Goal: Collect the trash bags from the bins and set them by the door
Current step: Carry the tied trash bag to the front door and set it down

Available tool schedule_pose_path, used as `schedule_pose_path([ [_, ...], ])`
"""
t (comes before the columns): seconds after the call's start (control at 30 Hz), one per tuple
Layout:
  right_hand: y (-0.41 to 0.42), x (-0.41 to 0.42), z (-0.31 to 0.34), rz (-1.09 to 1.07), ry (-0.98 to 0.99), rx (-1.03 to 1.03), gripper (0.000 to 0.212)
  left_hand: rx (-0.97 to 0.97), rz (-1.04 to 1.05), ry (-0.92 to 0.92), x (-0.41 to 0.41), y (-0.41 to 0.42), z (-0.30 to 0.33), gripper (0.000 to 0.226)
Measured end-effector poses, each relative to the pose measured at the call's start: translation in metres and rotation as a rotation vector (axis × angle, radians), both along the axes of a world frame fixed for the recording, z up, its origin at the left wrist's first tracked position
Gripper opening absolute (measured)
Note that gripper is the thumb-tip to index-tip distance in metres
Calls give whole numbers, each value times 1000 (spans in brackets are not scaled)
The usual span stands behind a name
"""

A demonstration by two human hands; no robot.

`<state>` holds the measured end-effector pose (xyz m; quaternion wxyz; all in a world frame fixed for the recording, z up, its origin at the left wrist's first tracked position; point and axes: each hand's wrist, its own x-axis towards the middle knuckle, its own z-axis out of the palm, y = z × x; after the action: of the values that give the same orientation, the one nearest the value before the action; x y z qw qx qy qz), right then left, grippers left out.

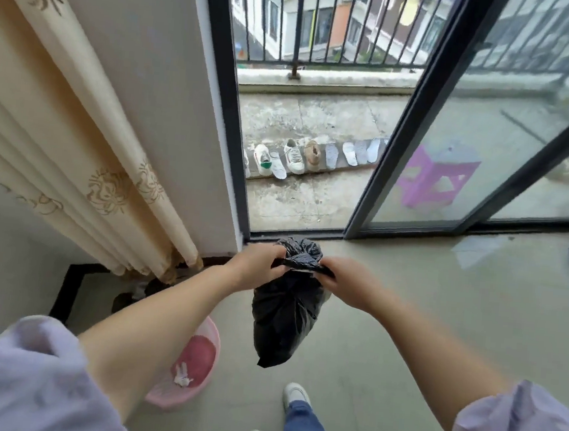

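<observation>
Pinched at its gathered neck, the black plastic trash bag [284,318] is being held by the left hand [254,269] and right hand [346,282]. Its long axis is being kept vertical beneath both hands, above the floor, with the open sliding glass door [421,131] just ahead.

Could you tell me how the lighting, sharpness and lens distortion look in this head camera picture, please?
Head view: soft daylight through the open balcony door, no hard shadows; door frames bow from wide-angle distortion; a pale reflection sheens the floor; sleeves at the bottom corners are blurred, while the black trash bag and both hands are sharp.
</observation>
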<state>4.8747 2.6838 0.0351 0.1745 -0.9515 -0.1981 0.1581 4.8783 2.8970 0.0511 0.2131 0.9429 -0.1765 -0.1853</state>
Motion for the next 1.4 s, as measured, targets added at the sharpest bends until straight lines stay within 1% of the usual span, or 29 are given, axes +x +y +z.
schedule_pose_path([
  [0.07, -21, -30, 2, -123, 21, 33, 23, 27, -114, -1, -4, -20, 0, 15],
  [0.13, -44, -62, 4, -241, 28, 54, 21, 11, -239, 31, -9, -46, 0, 16],
  [0.27, -99, -135, 4, -505, 36, 60, 21, 4, -505, 14, -33, -124, 7, 17],
  [0.4, -152, -222, 0, -785, 58, 79, 23, 13, -740, 0, -78, -210, 11, 15],
  [0.53, -196, -313, -1, -1021, 49, 108, 24, 22, -966, 40, -135, -290, 8, 14],
  [0.63, -225, -385, 1, -1171, 56, 109, 26, 30, -1105, 47, -195, -348, 13, 16],
  [0.73, -254, -457, 8, -1295, 50, 102, 23, 18, -1213, 54, -260, -402, 21, 15],
  [0.87, -291, -556, 21, -1423, 38, 68, 21, 42, -1355, -1, -353, -468, 30, 17],
  [0.97, -312, -634, 35, -1530, 22, 75, 22, 28, -1476, -31, -427, -514, 34, 14],
  [1.07, -326, -710, 43, -1644, 8, 82, 23, 12, -1594, -26, -503, -556, 40, 18],
  [1.2, -335, -801, 41, -1818, 29, 88, 20, 31, -1775, -30, -600, -601, 38, 16],
  [1.3, -344, -859, 34, -1951, 50, 65, 25, 78, -1874, -49, -667, -634, 30, 20],
  [1.4, -365, -913, 26, -2060, 70, 61, 27, 73, -1975, -50, -730, -670, 23, 24],
])
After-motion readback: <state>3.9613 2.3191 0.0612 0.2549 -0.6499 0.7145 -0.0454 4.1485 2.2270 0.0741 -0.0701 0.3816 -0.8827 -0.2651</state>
